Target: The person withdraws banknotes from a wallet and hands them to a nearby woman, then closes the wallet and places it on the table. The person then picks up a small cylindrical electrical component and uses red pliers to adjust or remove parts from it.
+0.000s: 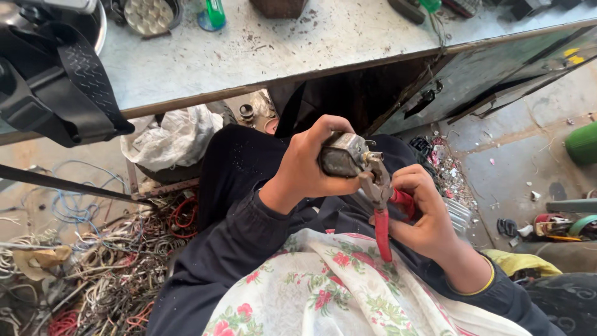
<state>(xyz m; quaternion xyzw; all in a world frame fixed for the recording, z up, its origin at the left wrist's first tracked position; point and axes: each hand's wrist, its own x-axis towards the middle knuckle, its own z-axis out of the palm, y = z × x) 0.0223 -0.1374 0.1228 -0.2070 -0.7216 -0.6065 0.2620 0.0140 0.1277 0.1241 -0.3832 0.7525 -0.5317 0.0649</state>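
The person's lower arms and lap fill the middle of the view, and much around them is cut off or hard to read. The left hand has its fingers wrapped tight around a small metal motor-like part, so most of that part's near side is covered. It is held in the air above the lap, below the edge of the bench. The right hand is closed on the red handles of a pair of pliers; one handle is largely buried in the palm. The pliers' nose meets a small fitting on the right end of the metal part, though whether it actually grips the fitting is too small to tell.

A floral cloth lies over the lap and runs off the bottom edge. On the bench, a round dish-like object at the top is cut by the frame, and what it holds cannot be made out. A green-handled tool beside it is also cropped. A black strap hangs over the bench's left end.

Under the bench sits a crumpled white bag, its contents hidden. A tangle of loose wires covers the floor at the left.
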